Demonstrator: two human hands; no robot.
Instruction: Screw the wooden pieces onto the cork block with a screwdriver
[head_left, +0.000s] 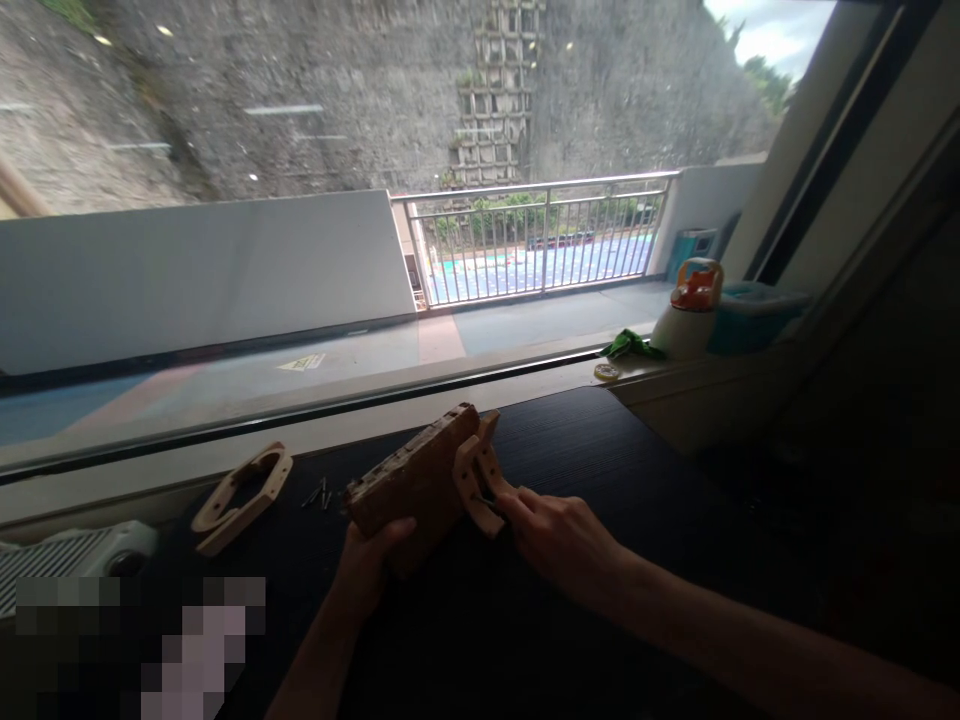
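Observation:
My left hand (369, 562) grips the near end of a flat wooden block (416, 475) with small holes along its edge, tilted up off the dark table (600, 480). My right hand (559, 535) is closed on a pale cut-out wooden piece (476, 478) that rests against the block's right side. A second pale wooden cut-out piece (241, 495) lies on the table to the left, apart from both hands. Several small dark screws (321, 493) lie between that piece and the block.
A wide window runs behind the table, with a sill (450, 385). On the sill at right stand a white bottle with an orange lid (690, 310), a green cloth (630, 345) and a teal box (754, 315). A white ribbed appliance (67, 560) sits at far left.

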